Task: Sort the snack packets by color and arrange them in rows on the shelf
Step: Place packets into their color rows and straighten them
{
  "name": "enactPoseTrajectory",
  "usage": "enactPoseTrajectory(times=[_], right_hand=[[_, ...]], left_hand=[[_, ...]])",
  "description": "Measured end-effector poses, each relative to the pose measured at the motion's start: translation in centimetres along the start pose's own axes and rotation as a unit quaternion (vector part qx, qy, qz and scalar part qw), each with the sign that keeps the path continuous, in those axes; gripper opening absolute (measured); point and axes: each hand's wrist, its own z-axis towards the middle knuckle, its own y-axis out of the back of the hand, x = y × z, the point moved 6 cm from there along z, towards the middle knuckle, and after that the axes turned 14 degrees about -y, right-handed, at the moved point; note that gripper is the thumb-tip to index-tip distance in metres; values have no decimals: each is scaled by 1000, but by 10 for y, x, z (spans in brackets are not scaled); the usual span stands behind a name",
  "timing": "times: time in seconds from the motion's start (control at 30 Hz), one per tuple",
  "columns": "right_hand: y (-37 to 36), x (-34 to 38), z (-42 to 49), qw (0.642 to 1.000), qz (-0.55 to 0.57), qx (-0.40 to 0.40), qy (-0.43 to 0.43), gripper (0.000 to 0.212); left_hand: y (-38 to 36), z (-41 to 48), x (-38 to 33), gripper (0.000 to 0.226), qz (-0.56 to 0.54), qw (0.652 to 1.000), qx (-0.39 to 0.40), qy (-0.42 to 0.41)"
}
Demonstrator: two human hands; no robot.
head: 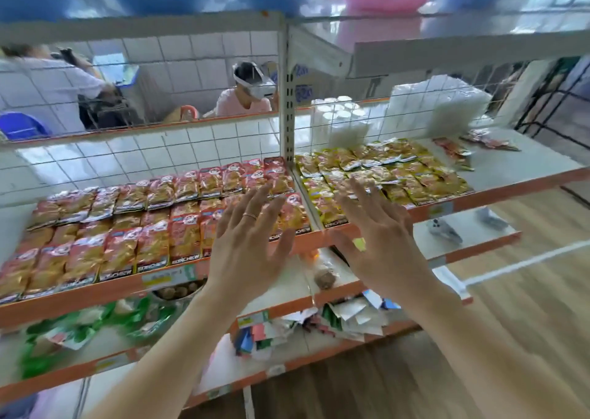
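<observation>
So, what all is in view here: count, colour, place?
shiny red snack packets: many, red, rows on left bay
shiny yellow snack packets: many, yellow, rows on right bay
loose red packets: few, red, far right
white plastic cups: several stacks, white, behind yellow rows
green plastic bags: several, green, lower shelf left
loose mixed packets: pile, multicoloured, lower shelf right
orange-edged metal shelf: one, orange and white
left hand: one, open, before red rows
right hand: one, open, before yellow rows

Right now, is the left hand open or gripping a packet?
Open: the left hand has fingers spread straight in front of the red packets, holding nothing.
</observation>
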Motion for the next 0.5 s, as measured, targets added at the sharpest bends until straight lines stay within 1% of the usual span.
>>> enactPoseTrajectory(times=[0.23, 0.33, 0.5], right_hand=[[64, -122, -6, 998, -11, -36, -59, 72], [85, -165, -13, 995, -28, -48, -83, 73], [106, -226, -23, 989, -29, -64, -130, 72]], left_hand=[[-47, 70, -113, 63, -18, 999, 2, -42], [-67, 91, -152, 65, -28, 998, 14, -52], [-99, 115, -207, 62, -43, 996, 32, -77]])
